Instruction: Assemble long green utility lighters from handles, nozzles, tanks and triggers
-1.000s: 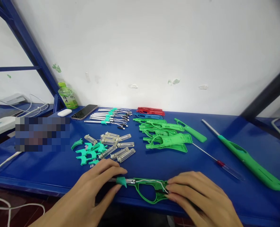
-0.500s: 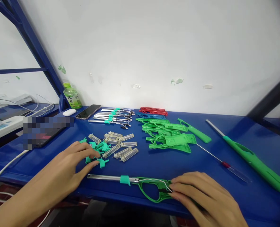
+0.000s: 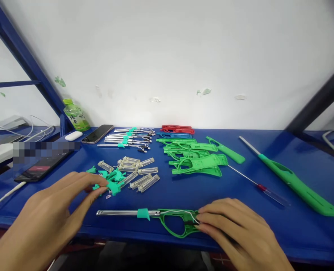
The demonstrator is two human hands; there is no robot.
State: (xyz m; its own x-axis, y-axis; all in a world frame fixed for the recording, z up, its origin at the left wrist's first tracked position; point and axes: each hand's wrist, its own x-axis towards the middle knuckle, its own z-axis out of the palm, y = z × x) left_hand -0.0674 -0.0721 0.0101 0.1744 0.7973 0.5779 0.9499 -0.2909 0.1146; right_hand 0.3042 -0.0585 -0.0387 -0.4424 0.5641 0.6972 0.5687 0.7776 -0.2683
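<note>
My left hand (image 3: 67, 199) pinches a teal plastic piece (image 3: 115, 187) between thumb and index finger, at the pile of teal pieces (image 3: 116, 175). My right hand (image 3: 237, 226) grips the right end of an open green lighter shell (image 3: 174, 229) near the table's front edge. In that shell lie white wires and a black part, partly under my right fingertips. A metal tube (image 3: 116, 213) with a teal trigger (image 3: 143, 213) on it extends left from the shell. Behind the pile, several clear fuel tanks (image 3: 148, 183) lie loosely together.
Metal tubes with wires (image 3: 124, 139), green shells (image 3: 203, 162), red shells (image 3: 178, 128) and a blue shell (image 3: 175, 135) lie farther back. A screwdriver (image 3: 261, 187) and a whole green lighter (image 3: 299, 184) are right. Phones (image 3: 98, 133) and a bottle (image 3: 75, 116) stand left.
My left thumb and index finger have closed on a teal piece and lifted it slightly. My right hand stays on the green shell. The view has shifted a little to the right.
</note>
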